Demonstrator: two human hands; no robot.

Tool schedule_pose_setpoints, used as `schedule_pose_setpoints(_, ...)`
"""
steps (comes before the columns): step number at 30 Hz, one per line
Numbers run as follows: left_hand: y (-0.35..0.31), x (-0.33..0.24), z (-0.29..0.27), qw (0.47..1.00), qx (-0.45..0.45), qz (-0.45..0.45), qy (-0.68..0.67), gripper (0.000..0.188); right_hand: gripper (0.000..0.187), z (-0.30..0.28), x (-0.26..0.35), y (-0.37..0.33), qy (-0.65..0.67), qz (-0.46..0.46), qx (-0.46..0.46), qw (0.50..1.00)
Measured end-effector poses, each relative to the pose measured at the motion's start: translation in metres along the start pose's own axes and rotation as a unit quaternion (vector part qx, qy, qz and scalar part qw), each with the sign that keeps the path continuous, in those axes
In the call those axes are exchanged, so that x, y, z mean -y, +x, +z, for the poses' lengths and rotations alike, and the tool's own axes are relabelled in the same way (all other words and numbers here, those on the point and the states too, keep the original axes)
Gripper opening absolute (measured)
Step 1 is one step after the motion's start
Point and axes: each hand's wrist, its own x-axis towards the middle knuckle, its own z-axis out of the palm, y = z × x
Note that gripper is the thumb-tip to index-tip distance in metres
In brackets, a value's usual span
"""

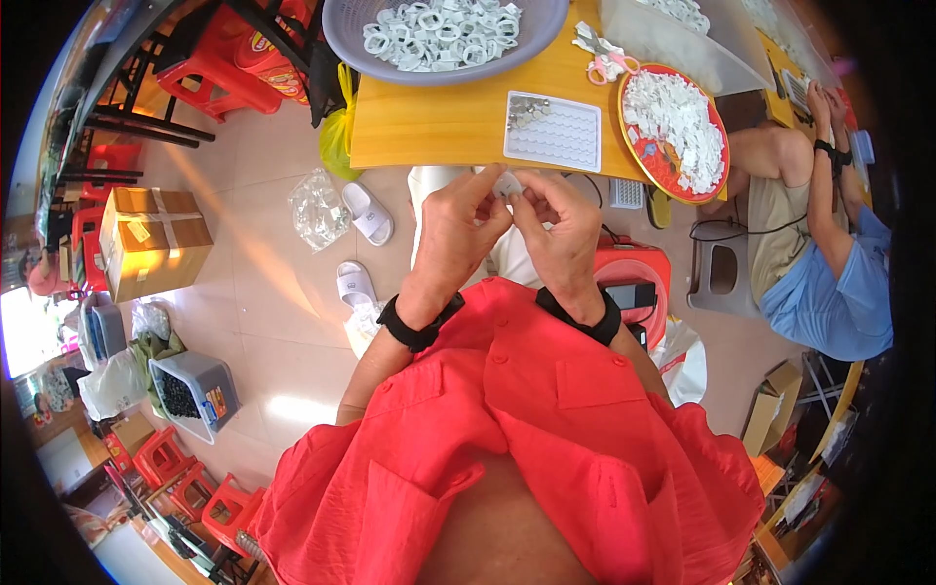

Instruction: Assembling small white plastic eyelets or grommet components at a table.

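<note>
My left hand (458,229) and my right hand (561,229) meet just in front of the table's near edge. Between their fingertips they pinch a small whitish plastic piece (507,184); fingers cover part of it. Beyond them on the wooden table lies a white tray (561,144) with rows of small slots and some small metallic parts (526,110) in its upper left corner. Further back, a grey-purple basin (341,44) holds many white ring-shaped plastic parts (439,37). To the right, a red round plate (723,146) carries a heap of small white pieces (673,122).
Pink-handled scissors (614,68) lie between tray and plate, near a translucent bin (682,44). At the right sits another person in a blue shirt (829,292). A red stool (634,263) stands by my right forearm. White slippers (369,214) and a cardboard box (156,244) are on the floor.
</note>
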Motion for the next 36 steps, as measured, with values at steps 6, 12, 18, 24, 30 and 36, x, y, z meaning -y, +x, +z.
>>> schedule_pose_setpoints(6,-0.001,0.006,0.003,0.999,-0.009,0.038,0.029,0.035,0.02,0.001,0.0,0.0,0.002,0.017,-0.001,1.0)
schedule_pose_setpoints(12,-0.002,0.008,0.006,0.999,-0.002,0.029,0.039,0.036,0.018,0.001,-0.011,-0.003,0.062,0.1,0.004,0.993)
schedule_pose_setpoints(18,0.0,0.011,0.006,0.995,-0.003,-0.036,-0.096,0.031,0.016,-0.003,-0.008,0.004,0.166,0.162,0.032,0.972)
schedule_pose_setpoints(24,-0.002,0.018,0.008,0.965,0.006,-0.1,-0.243,0.027,0.015,-0.004,-0.007,0.005,0.183,0.163,0.034,0.969)
schedule_pose_setpoints(30,0.0,0.014,0.003,0.919,-0.007,-0.132,-0.371,0.02,0.012,0.0,-0.008,0.002,0.119,0.08,0.021,0.989)
schedule_pose_setpoints(36,-0.001,0.013,0.004,0.872,-0.001,-0.149,-0.466,0.015,0.013,0.005,-0.007,-0.001,0.075,0.028,-0.004,0.997)
